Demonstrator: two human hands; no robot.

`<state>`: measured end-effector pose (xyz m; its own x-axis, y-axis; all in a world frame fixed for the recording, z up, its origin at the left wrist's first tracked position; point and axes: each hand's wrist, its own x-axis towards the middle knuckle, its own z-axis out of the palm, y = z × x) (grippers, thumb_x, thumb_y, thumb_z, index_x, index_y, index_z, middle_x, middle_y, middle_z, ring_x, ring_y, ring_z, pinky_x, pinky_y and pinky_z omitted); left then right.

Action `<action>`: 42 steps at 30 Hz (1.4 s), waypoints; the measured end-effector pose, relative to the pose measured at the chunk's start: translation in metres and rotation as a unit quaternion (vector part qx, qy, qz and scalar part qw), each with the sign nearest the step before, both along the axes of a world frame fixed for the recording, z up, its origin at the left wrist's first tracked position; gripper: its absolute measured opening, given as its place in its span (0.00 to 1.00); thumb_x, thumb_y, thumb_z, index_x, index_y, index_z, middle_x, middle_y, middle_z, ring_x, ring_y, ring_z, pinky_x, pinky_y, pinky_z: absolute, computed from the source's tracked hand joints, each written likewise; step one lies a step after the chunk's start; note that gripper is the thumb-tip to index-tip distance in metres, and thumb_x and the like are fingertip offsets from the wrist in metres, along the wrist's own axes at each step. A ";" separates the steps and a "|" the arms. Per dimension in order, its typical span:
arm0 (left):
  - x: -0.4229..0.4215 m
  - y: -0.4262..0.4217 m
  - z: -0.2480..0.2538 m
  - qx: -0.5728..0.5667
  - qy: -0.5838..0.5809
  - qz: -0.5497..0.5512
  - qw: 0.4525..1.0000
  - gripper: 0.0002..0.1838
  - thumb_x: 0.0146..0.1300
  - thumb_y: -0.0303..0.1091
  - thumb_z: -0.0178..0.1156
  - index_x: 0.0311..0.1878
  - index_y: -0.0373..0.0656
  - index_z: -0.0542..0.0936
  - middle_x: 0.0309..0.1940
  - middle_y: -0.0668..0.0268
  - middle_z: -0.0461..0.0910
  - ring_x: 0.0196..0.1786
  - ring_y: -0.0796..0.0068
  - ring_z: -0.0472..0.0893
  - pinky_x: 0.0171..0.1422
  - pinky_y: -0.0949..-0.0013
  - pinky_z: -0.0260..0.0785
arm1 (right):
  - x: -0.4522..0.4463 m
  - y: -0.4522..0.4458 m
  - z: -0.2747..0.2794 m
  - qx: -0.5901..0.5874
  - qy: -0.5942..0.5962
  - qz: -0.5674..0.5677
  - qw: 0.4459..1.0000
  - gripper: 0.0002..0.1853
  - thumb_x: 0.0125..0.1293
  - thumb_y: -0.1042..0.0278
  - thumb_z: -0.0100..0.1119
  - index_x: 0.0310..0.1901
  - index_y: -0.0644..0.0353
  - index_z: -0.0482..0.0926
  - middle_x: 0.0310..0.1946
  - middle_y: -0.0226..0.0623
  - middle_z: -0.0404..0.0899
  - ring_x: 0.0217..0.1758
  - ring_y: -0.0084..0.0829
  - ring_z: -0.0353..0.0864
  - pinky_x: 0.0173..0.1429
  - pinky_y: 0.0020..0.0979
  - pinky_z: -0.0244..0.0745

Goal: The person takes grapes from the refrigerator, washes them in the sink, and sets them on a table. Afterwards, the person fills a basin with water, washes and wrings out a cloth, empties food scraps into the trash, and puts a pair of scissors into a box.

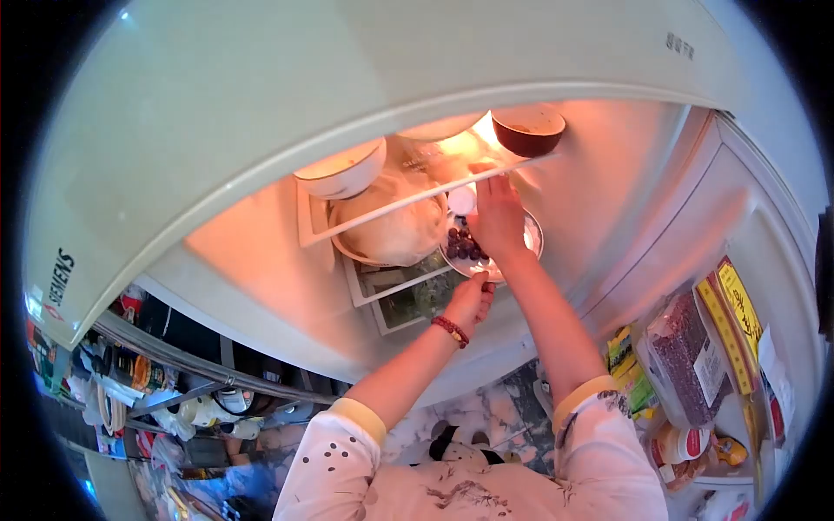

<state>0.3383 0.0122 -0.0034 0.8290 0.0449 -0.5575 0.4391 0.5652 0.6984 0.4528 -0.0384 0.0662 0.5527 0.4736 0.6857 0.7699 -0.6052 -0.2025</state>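
Inside the lit fridge, a shallow metal bowl [538,233] holds dark grapes [463,245] on the lower shelf level. My left hand [470,304], with a red bead bracelet on its wrist, pinches the near rim of this bowl. Over the bowl reaches my right hand [499,213], its fingers stretched out towards the back, just under the upper shelf edge. A small white round object [462,201] lies beside its fingers; its kind is unclear. To the left of the bowl sits a large basin covered with plastic wrap [391,221].
On the upper shelf [408,208] stand a white bowl [343,170] and a dark brown bowl [527,130]. Below is a drawer [417,300] with greens. The open door's racks on the right hold a packet of red beans [686,356]. A cluttered rack [200,365] stands left.
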 end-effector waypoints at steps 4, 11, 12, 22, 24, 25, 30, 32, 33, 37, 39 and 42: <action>0.011 -0.004 0.003 0.032 -0.030 0.018 0.999 0.16 0.69 0.48 0.49 0.28 0.50 0.70 0.17 0.81 0.60 0.16 0.86 0.55 0.19 0.78 0.45 | -0.038 -0.025 0.004 0.082 -0.071 0.069 0.992 0.30 0.46 0.80 0.54 0.57 0.64 0.70 0.59 0.46 0.70 0.66 0.48 0.66 0.65 0.45 0.65; 0.033 -0.017 0.023 -0.183 -0.142 0.063 0.971 0.16 0.71 0.46 0.49 0.49 0.42 0.73 0.33 0.69 0.78 0.30 0.75 0.78 0.31 0.70 0.71 | -0.099 -0.071 0.001 0.106 -0.100 0.059 0.988 0.27 0.53 0.74 0.56 0.59 0.62 0.71 0.60 0.44 0.70 0.67 0.47 0.66 0.66 0.50 0.65; 0.034 -0.017 0.025 -0.240 -0.153 0.065 0.956 0.18 0.71 0.46 0.49 0.52 0.41 0.73 0.35 0.67 0.80 0.33 0.73 0.80 0.34 0.69 0.75 | -0.106 -0.076 -0.001 0.111 -0.101 0.050 0.987 0.27 0.54 0.74 0.56 0.59 0.61 0.71 0.60 0.44 0.70 0.67 0.47 0.66 0.66 0.50 0.65; 0.041 -0.005 -0.021 -0.046 -0.104 0.052 0.992 0.17 0.72 0.45 0.49 0.39 0.42 0.78 0.22 0.77 0.72 0.18 0.88 0.62 0.18 0.82 0.50 | -0.122 -0.104 -0.010 0.118 -0.075 -0.029 0.990 0.27 0.54 0.73 0.59 0.59 0.60 0.72 0.59 0.42 0.71 0.65 0.47 0.68 0.64 0.48 0.65; 0.042 -0.006 -0.016 -0.017 -0.093 0.070 0.993 0.17 0.72 0.45 0.49 0.38 0.42 0.79 0.19 0.80 0.67 0.17 0.90 0.59 0.18 0.82 0.48 | -0.123 -0.110 -0.011 0.102 -0.088 -0.039 0.990 0.28 0.53 0.71 0.64 0.59 0.61 0.72 0.57 0.43 0.72 0.63 0.47 0.71 0.62 0.45 0.67; 0.043 -0.007 -0.014 -0.001 -0.086 0.082 0.993 0.17 0.72 0.45 0.49 0.37 0.42 0.80 0.18 0.81 0.66 0.16 0.90 0.58 0.18 0.82 0.48 | -0.124 -0.113 -0.011 0.093 -0.095 -0.043 0.990 0.29 0.52 0.69 0.66 0.58 0.62 0.72 0.57 0.44 0.73 0.62 0.47 0.72 0.61 0.44 0.68; 0.040 -0.003 0.016 -0.004 -0.034 0.087 0.996 0.19 0.72 0.45 0.50 0.36 0.38 0.80 0.17 0.81 0.63 0.16 0.90 0.56 0.18 0.83 0.48 | -0.121 -0.123 -0.003 0.117 -0.065 -0.049 0.990 0.28 0.54 0.72 0.62 0.59 0.61 0.70 0.57 0.43 0.72 0.63 0.47 0.71 0.63 0.44 0.67; 0.039 -0.003 0.024 -0.010 -0.028 0.090 0.996 0.18 0.73 0.44 0.50 0.38 0.37 0.79 0.18 0.82 0.62 0.17 0.91 0.56 0.18 0.84 0.49 | -0.119 -0.126 -0.001 0.121 -0.057 -0.054 0.990 0.28 0.53 0.72 0.62 0.59 0.62 0.70 0.57 0.44 0.72 0.63 0.48 0.70 0.63 0.44 0.67; 0.039 -0.002 0.026 -0.012 -0.024 0.091 0.995 0.18 0.73 0.43 0.49 0.39 0.36 0.79 0.19 0.82 0.61 0.17 0.91 0.55 0.18 0.84 0.49 | -0.120 -0.127 -0.002 0.125 -0.051 -0.056 0.989 0.29 0.53 0.73 0.63 0.59 0.63 0.70 0.57 0.44 0.71 0.63 0.48 0.70 0.63 0.44 0.67; 0.046 0.003 0.019 0.048 -0.032 0.099 0.993 0.19 0.73 0.44 0.50 0.38 0.35 0.79 0.18 0.81 0.63 0.17 0.91 0.56 0.17 0.84 0.49 | -0.117 -0.128 -0.017 0.138 -0.012 -0.070 0.988 0.31 0.49 0.77 0.63 0.59 0.63 0.69 0.57 0.46 0.71 0.63 0.49 0.70 0.63 0.45 0.67; 0.050 0.006 0.023 0.075 -0.015 0.112 0.991 0.19 0.72 0.44 0.50 0.38 0.34 0.79 0.18 0.81 0.63 0.16 0.91 0.57 0.17 0.84 0.48 | -0.116 -0.129 -0.020 0.145 0.003 -0.062 0.988 0.32 0.48 0.78 0.63 0.59 0.63 0.69 0.56 0.47 0.71 0.63 0.49 0.70 0.64 0.45 0.66; 0.060 0.018 0.018 0.094 -0.028 0.127 0.987 0.20 0.72 0.44 0.50 0.38 0.33 0.79 0.18 0.81 0.62 0.17 0.90 0.56 0.17 0.84 0.49 | -0.115 -0.128 -0.022 0.149 0.022 -0.047 0.987 0.32 0.48 0.78 0.63 0.59 0.63 0.69 0.56 0.48 0.71 0.63 0.50 0.70 0.65 0.46 0.66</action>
<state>0.3980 0.0299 0.0142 0.8068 0.3536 -0.4734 0.2584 0.5094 0.8208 0.3381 -0.1660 0.0442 0.6174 0.1986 0.7612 0.6991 -0.5822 -0.4151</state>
